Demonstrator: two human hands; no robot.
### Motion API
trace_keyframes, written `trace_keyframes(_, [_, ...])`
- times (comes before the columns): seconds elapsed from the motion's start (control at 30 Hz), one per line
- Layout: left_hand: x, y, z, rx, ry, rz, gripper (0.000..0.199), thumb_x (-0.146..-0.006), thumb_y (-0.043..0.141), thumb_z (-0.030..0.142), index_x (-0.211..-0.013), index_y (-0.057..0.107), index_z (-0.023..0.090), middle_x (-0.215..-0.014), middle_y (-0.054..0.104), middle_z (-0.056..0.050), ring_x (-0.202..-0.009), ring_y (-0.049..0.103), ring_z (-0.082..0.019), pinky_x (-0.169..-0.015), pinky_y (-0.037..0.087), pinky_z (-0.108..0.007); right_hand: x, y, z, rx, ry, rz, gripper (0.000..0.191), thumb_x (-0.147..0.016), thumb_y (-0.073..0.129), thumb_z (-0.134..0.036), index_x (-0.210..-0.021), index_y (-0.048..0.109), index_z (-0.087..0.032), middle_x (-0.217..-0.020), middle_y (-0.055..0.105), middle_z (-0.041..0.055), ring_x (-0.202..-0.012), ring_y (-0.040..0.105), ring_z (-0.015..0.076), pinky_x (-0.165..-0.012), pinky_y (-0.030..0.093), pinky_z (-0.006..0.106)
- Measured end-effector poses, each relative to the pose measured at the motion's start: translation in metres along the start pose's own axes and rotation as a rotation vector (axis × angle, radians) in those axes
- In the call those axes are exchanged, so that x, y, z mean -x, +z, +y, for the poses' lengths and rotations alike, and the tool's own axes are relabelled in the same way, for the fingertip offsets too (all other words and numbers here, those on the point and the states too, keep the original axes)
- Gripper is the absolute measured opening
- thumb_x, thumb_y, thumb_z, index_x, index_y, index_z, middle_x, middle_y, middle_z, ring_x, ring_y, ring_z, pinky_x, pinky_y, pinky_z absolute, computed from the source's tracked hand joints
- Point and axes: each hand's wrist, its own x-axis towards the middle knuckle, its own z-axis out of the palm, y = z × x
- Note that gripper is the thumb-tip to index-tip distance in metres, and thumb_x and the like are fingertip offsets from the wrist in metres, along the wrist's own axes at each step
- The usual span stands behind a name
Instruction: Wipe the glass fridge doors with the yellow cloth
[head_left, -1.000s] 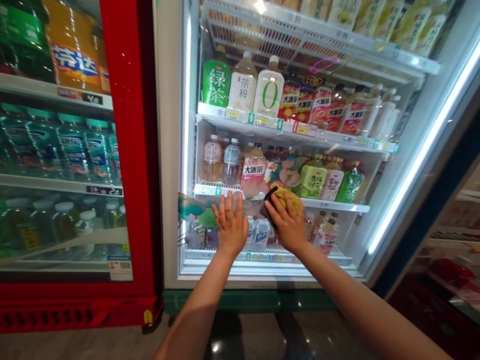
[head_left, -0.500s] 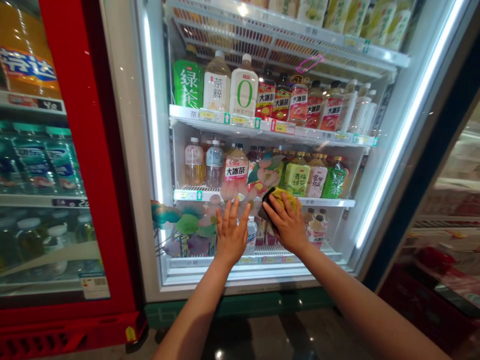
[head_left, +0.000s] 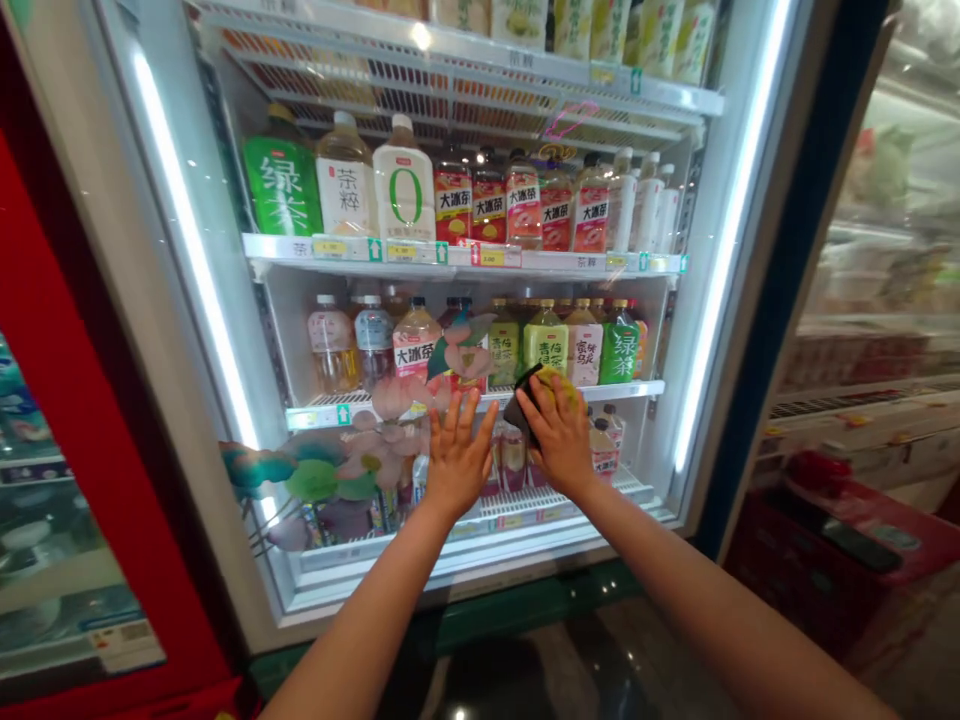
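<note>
My left hand (head_left: pixel 459 455) lies with fingers spread against the glass door of a lit drinks fridge, beside a lotus flower decal (head_left: pixel 401 397). Under my right hand (head_left: pixel 561 435) is a yellow and dark grey cloth (head_left: pixel 527 392), pressed to the same glass. Fingers cover much of the cloth; its dark corner sticks out on the left. Behind the door, bottles of tea stand in rows, among them a green tea bottle (head_left: pixel 619 345) and a large white bottle with a green zero (head_left: pixel 405 185).
At the left is a red-framed fridge (head_left: pixel 97 480). A bright light strip (head_left: pixel 731 240) runs down the door's right side. Farther right stand a red box (head_left: pixel 817 560) and open shelves with blurred goods. A dark, shiny floor lies below.
The view has turned to the right. Both hands have shifted right along the glass relative to the flower decals, the cloth still under my right hand.
</note>
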Motion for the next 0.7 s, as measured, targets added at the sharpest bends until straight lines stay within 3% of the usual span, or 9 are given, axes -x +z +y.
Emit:
trace_keyframes(0.07, [-0.004, 0.005, 0.006, -0.003, 0.011, -0.015, 0.081, -0.091, 0.062, 0.023, -0.162, 0.024, 0.022, -0.168, 0.026, -0.013, -0.159, -0.001, -0.026, -0.129, -0.001, -0.056, -0.014, -0.006, 0.013, -0.013, -0.003, -0.007, 0.079, -0.086, 0.057, -0.017, -0.160, 0.031, -0.029, -0.169, 0.029, 0.0061, -0.159, 0.012, 0.0313, -0.125, 0.015, 0.062])
trace_keyframes(0.13, [-0.008, 0.008, 0.010, -0.009, 0.023, -0.035, 0.082, -0.091, 0.062, 0.023, -0.162, 0.023, 0.019, -0.168, 0.026, -0.014, -0.159, -0.003, -0.026, -0.129, -0.001, -0.055, -0.018, -0.009, 0.033, -0.018, 0.096, 0.052, 0.076, -0.089, 0.055, -0.019, -0.160, 0.030, -0.028, -0.169, 0.027, 0.0064, -0.159, 0.012, 0.0308, -0.125, 0.018, 0.061])
trace_keyframes(0.23, [-0.008, 0.012, 0.016, -0.010, 0.053, -0.074, 0.082, -0.088, 0.065, 0.024, -0.161, 0.027, 0.020, -0.168, 0.026, -0.012, -0.159, -0.003, -0.026, -0.130, -0.001, -0.054, 0.005, -0.001, 0.051, -0.015, 0.289, 0.162, 0.075, -0.093, 0.053, -0.023, -0.162, 0.024, -0.025, -0.170, 0.024, 0.0106, -0.158, 0.012, 0.0321, -0.122, 0.024, 0.062])
trace_keyframes(0.3, [-0.007, 0.014, 0.020, -0.008, 0.074, -0.094, 0.082, -0.087, 0.066, 0.024, -0.161, 0.030, 0.020, -0.168, 0.027, -0.012, -0.159, -0.002, -0.026, -0.130, -0.002, -0.053, 0.028, 0.007, 0.048, -0.009, 0.342, 0.176, 0.076, -0.094, 0.052, -0.024, -0.163, 0.021, -0.023, -0.170, 0.023, 0.0136, -0.158, 0.011, 0.0337, -0.120, 0.026, 0.064])
trace_keyframes(0.43, [-0.008, 0.022, 0.033, -0.001, 0.131, -0.122, 0.081, -0.087, 0.064, 0.023, -0.160, 0.030, 0.019, -0.167, 0.028, -0.013, -0.159, 0.001, -0.027, -0.129, -0.004, -0.052, 0.039, 0.010, 0.038, -0.040, 0.150, 0.033, 0.080, -0.087, 0.056, -0.017, -0.161, 0.027, -0.026, -0.169, 0.026, 0.0103, -0.159, 0.007, 0.0341, -0.122, 0.020, 0.066])
trace_keyframes(0.53, [-0.014, 0.028, 0.043, 0.012, 0.166, -0.135, 0.081, -0.088, 0.063, 0.024, -0.161, 0.030, 0.019, -0.167, 0.028, -0.012, -0.158, 0.000, -0.026, -0.129, -0.007, -0.052, 0.021, 0.001, 0.059, -0.073, 0.104, -0.001, 0.080, -0.086, 0.057, -0.015, -0.160, 0.031, -0.030, -0.170, 0.025, 0.0058, -0.159, 0.006, 0.0311, -0.124, 0.019, 0.062])
trace_keyframes(0.6, [-0.017, 0.031, 0.049, 0.023, 0.165, -0.131, 0.081, -0.087, 0.064, 0.024, -0.160, 0.030, 0.018, -0.167, 0.028, -0.012, -0.158, -0.001, -0.026, -0.129, -0.009, -0.052, 0.019, -0.002, 0.080, -0.080, 0.198, 0.049, 0.078, -0.089, 0.055, -0.017, -0.161, 0.028, -0.029, -0.171, 0.022, 0.0061, -0.159, 0.006, 0.0303, -0.125, 0.020, 0.061])
trace_keyframes(0.7, [-0.017, 0.036, 0.055, 0.041, 0.149, -0.111, 0.083, -0.086, 0.066, 0.024, -0.160, 0.030, 0.018, -0.167, 0.028, -0.013, -0.158, -0.003, -0.026, -0.128, -0.010, -0.051, 0.042, 0.007, 0.094, -0.063, 0.385, 0.150, 0.077, -0.094, 0.051, -0.022, -0.163, 0.019, -0.026, -0.172, 0.017, 0.0099, -0.159, 0.008, 0.0318, -0.124, 0.022, 0.063])
